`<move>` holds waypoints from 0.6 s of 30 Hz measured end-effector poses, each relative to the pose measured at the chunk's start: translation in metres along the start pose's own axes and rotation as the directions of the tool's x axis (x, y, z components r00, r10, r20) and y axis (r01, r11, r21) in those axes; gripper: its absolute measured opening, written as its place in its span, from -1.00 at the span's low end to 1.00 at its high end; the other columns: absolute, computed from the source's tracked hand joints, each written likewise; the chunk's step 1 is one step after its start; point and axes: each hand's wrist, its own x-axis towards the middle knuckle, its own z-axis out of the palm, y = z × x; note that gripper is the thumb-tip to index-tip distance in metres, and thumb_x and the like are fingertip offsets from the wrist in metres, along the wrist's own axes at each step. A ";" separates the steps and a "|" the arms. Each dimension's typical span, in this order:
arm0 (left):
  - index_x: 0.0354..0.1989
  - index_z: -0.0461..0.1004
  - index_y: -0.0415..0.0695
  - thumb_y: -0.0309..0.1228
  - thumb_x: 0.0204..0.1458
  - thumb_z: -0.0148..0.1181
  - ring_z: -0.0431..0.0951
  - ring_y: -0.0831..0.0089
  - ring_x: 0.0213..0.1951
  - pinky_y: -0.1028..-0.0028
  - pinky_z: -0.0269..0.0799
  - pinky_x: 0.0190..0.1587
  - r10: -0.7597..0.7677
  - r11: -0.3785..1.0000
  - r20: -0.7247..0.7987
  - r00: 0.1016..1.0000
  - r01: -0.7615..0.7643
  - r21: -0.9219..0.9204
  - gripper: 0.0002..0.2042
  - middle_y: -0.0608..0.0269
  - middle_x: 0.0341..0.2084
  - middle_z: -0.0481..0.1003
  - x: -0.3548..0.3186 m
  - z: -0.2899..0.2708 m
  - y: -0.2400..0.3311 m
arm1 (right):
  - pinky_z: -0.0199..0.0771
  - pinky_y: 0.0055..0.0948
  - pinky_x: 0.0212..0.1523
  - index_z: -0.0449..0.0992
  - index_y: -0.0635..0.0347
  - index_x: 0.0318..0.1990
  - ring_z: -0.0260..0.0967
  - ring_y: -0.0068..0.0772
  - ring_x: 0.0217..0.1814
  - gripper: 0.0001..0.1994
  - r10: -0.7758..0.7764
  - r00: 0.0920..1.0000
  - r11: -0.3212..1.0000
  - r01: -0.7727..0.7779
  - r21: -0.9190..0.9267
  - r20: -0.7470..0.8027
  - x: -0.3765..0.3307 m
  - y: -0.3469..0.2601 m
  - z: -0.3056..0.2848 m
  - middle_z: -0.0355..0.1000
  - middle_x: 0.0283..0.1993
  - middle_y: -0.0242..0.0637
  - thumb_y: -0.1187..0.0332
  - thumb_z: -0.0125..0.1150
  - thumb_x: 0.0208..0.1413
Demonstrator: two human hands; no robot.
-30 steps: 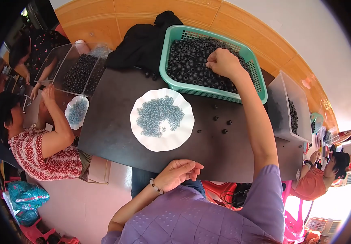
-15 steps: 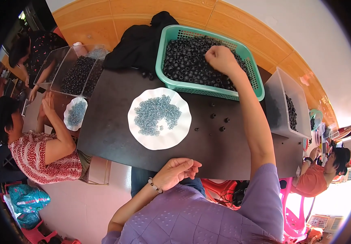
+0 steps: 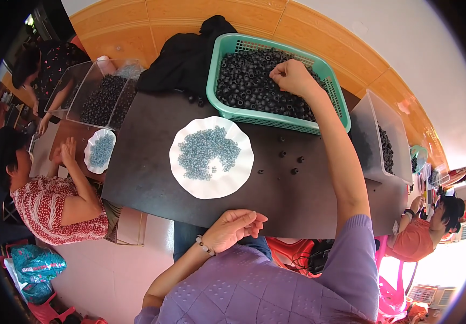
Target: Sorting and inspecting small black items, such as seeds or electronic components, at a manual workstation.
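Observation:
My right hand (image 3: pixel 295 78) is over the green plastic basket (image 3: pixel 273 120), which is filled with small, hollow black parts (image 3: pixel 246 81). Its fingertips are pinched together just above the heap; whatever is between them is too small to make out. My left hand (image 3: pixel 235 229) rests at the near table edge with its fingers curled and thumb pressed in, and its contents, if any, are hidden. Between the two hands lies a white scalloped plate (image 3: pixel 211 189) of tiny clear blue beads (image 3: pixel 206 151), with a bare patch among them.
Several loose black parts (image 3: pixel 295 171) lie on the dark table (image 3: pixel 146 173). A clear bin (image 3: pixel 373 140) stands at its right end. Black cloth (image 3: pixel 171 62) is left of the basket. Beyond the left end, one person (image 3: pixel 60 208) sits by another bead plate (image 3: pixel 101 151); another person (image 3: pixel 419 232) is at right.
My right hand has shifted slightly left over the black parts, its pinched fingertips now more visible. My left hand stays put. The seated person at left has lowered their hands.

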 end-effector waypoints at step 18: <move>-0.08 0.46 -0.30 -0.26 0.23 -0.02 0.45 0.57 -0.33 0.58 0.40 -0.19 0.021 1.000 0.033 0.999 -0.021 -0.009 -0.67 0.27 -0.34 0.48 -0.002 -0.002 -0.002 | 0.47 -0.21 -0.22 0.53 0.24 -0.46 0.45 0.01 -0.27 -0.92 -0.156 0.987 0.945 0.157 -0.287 0.027 -0.003 -0.001 -0.004 0.48 -0.42 -0.01 0.53 0.10 -0.13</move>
